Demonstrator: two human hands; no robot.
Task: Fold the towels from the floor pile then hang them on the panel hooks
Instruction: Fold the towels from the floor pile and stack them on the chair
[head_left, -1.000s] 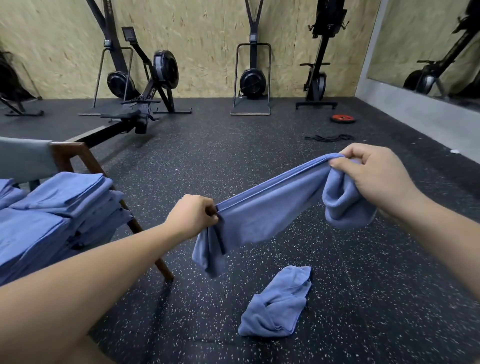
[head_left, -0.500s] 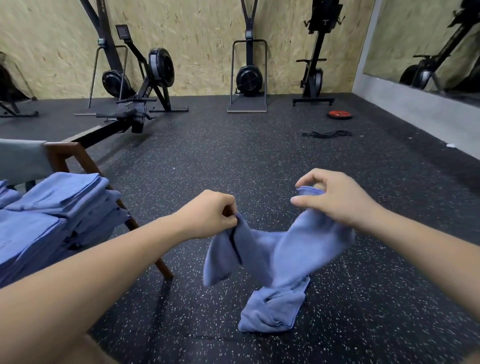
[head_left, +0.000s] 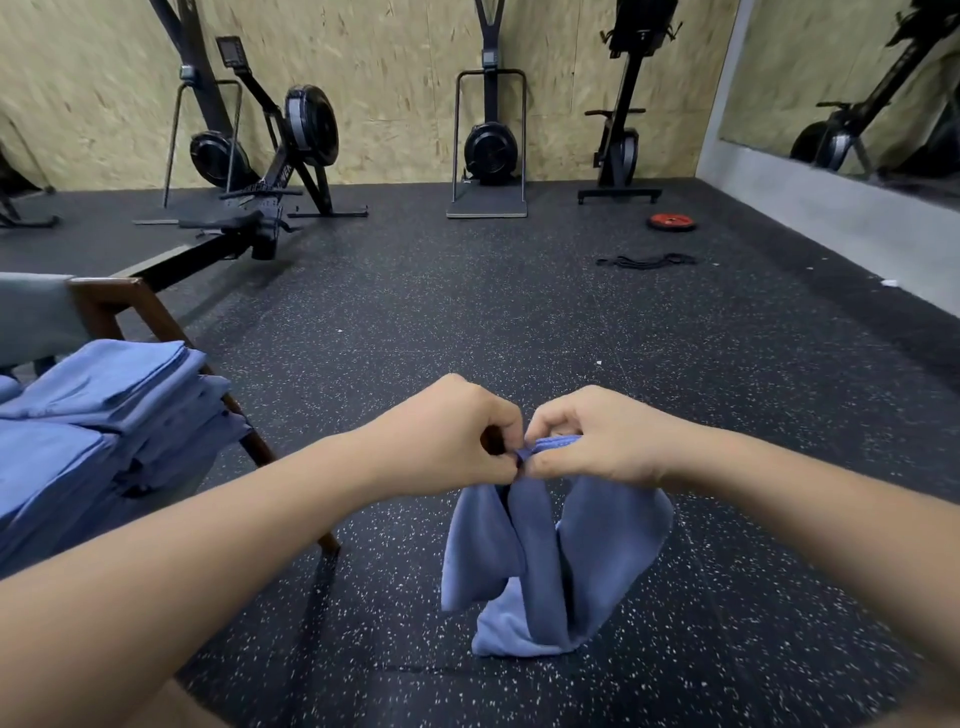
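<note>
A blue towel (head_left: 597, 540) hangs doubled over in front of me, low in the middle of the view. My left hand (head_left: 452, 436) and my right hand (head_left: 597, 441) meet at its top edge, and each pinches a corner there. Behind the hanging towel, another blue towel (head_left: 498, 639) lies crumpled on the floor, mostly hidden. A stack of folded blue towels (head_left: 104, 415) sits on a chair seat at my left.
The wooden chair (head_left: 130, 306) stands at the left with a leg reaching toward the middle. A rowing machine (head_left: 249, 228), other gym machines along the wood wall, a red weight plate (head_left: 671, 222) and a black band (head_left: 644, 261) lie farther off on the speckled rubber floor.
My hands came together from wide apart, bringing the towel's two ends together. The towel went from stretched flat to hanging doubled, and it dropped lower over the floor towel.
</note>
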